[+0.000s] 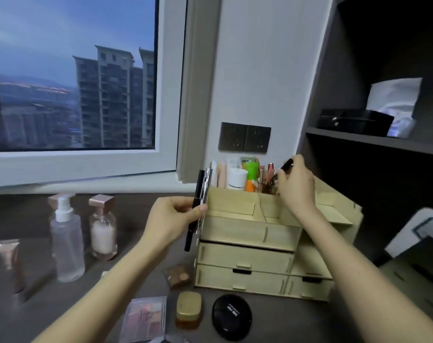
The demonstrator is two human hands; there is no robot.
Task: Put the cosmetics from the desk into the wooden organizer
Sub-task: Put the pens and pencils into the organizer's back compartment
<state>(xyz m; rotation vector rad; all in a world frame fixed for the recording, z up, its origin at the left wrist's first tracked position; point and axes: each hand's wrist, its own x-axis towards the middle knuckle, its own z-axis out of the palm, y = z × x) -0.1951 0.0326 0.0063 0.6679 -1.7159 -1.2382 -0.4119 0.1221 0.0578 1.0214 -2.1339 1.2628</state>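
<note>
So we've got the right hand (297, 184) pinching a dark stick (286, 166) in its fingers (282, 173), tip slanted down over the back slot of the organizer (245, 233). The lipsticks (268, 178) stand just under those fingers. That slot looks crowded, so we'd aim for a gap, go in close to upright and only let go once the end is down inside. Otherwise it could knock its neighbours over or hang on the rim. The left hand (170, 219) grips a black pencil (200, 184) and a silver tube (207, 181) together, just beside the organizer's left wall. We'd hold them there and pass them over one at a time. Below both hands a compact (231, 316), jar (188, 309) and palette (146, 318) wait on the counter (284, 318), with bottles (67, 243) out past the left fingers.
</note>
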